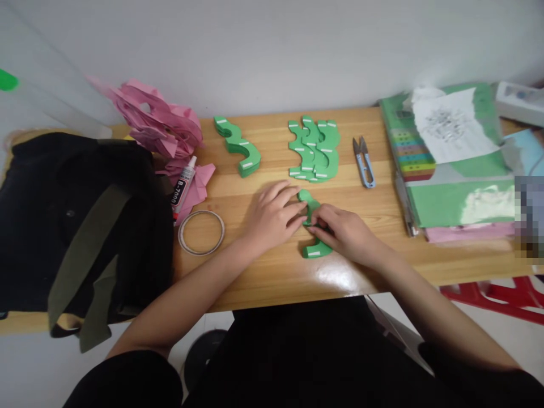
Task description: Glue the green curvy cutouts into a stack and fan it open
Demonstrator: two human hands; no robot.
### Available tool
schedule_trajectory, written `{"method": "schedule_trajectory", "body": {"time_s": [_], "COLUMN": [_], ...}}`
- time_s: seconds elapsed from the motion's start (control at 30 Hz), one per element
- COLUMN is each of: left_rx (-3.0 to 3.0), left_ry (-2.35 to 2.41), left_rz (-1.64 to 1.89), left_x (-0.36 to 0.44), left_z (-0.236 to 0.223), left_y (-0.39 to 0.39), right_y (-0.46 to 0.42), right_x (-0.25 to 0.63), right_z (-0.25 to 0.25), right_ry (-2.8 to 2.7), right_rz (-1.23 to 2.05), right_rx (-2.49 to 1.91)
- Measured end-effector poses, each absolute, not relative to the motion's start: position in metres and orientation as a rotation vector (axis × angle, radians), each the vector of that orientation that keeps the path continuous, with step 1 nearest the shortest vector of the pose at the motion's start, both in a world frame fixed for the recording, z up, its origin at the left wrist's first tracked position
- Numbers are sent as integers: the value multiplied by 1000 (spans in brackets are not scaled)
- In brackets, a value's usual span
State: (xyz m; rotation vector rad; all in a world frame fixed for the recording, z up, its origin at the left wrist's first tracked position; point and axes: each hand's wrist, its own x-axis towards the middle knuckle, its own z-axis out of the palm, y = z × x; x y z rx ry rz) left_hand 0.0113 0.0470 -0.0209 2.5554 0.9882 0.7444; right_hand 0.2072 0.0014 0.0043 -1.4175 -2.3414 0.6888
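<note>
A wavy green paper cutout (325, 249) lies on the wooden table in front of me, with a white strip on its near end. My left hand (276, 214) rests flat beside it, fingers spread and fingertips touching its left edge. Over its middle, my right hand (342, 229) is closed, thumb and fingers pinched together; whatever they hold is hidden. Beyond my hands lies an overlapping group of green cutouts (332, 161) with white strips. Farther left is a small stack of matching green cutouts (244, 148).
Blue-handled thread snips (366, 171) lie right of the cutouts. At left are a tape roll (182, 241), a glue tube (183, 187), crumpled pink paper (157, 127) and a black bag (140, 238). Green paper packs (450, 204) and a white power strip (521, 105) occupy the right.
</note>
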Motion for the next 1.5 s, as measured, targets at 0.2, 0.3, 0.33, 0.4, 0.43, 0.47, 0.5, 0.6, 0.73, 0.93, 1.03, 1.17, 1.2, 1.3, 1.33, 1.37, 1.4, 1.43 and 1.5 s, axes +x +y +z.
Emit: {"method": "schedule_trajectory", "body": {"time_s": [0.2,0.3,0.33,0.4,0.43,0.47,0.5,0.6,0.73,0.93,1.03,1.17,1.2,1.3,1.33,1.37,1.4,1.43,1.5], "left_rx": [2574,2569,2568,2568,2568,2570,2573,2580,2569,2562,2554,2549,2548,2554,2559,2565,2570,2575,2581], "left_ry": [989,997,1001,1005,1002,999,995,995,1006,993,988,986,985,986,989,993,996,999,1002], "left_rz": [761,762,762,767,771,776,780,776,745,762,762,760,757,752,754,756,759,760,762], "left_x": [11,12,12,12,12,12,12,11,11,11,11,11,11,12,12,12,12,12,12], "left_z": [-20,-21,-21,-22,-22,-22,-21,-20,-20,-21,-21,-21,-21,-21,-21,-21,-21,-21,-21], "left_y": [47,47,47,47,47,47,47,47,47,47,47,47,47,47,47,47,47,47,47], "right_y": [1,2,3,4,4,5,6,7,8,10,11,12,12,13,13,13,13,13,13], "right_x": [206,205,205,205,205,205,205,204,204,206,208,210,211,212,212,212,212,212,212], "right_z": [4,6,6,8,8,9,10,11,12,12,13,14,14,13,13,13,13,13,14], "right_ry": [-2338,-2314,-2309,-2307,-2309,-2312,-2313,-2307,-2280,-2249,-2239,-2221,-2216,-2203,-2202,-2202,-2203,-2203,-2205], "right_rz": [674,705,711,711,710,713,719,739,780,843,880,909,913,935,943,949,954,955,953], "right_rx": [-1461,-1490,-1497,-1507,-1510,-1513,-1518,-1535,-1540,-1479,-1458,-1424,-1417,-1414,-1412,-1408,-1402,-1399,-1396]}}
